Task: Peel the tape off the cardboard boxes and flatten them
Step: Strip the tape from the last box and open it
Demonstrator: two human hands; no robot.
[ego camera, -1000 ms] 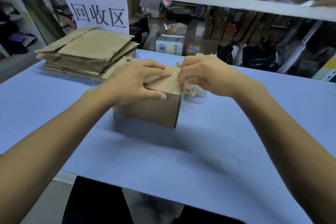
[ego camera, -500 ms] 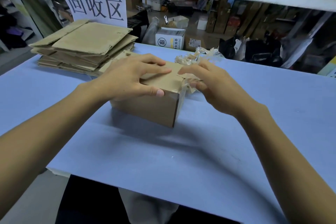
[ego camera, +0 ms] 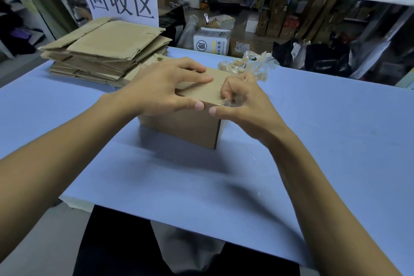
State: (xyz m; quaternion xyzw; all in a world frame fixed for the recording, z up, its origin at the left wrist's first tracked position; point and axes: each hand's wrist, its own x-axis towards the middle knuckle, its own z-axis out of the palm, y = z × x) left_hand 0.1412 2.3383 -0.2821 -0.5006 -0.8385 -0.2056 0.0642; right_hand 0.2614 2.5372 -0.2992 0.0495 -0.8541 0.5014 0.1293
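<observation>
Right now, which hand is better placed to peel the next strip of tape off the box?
Probably the right hand: its curled fingers are already picking at the tape on the box top's right edge, while the left hand lies across the top, steadying it.

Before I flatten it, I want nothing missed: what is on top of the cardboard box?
The left hand lies across the cardboard box, and the right hand picks at its right top edge. The top beneath them is hidden.
</observation>
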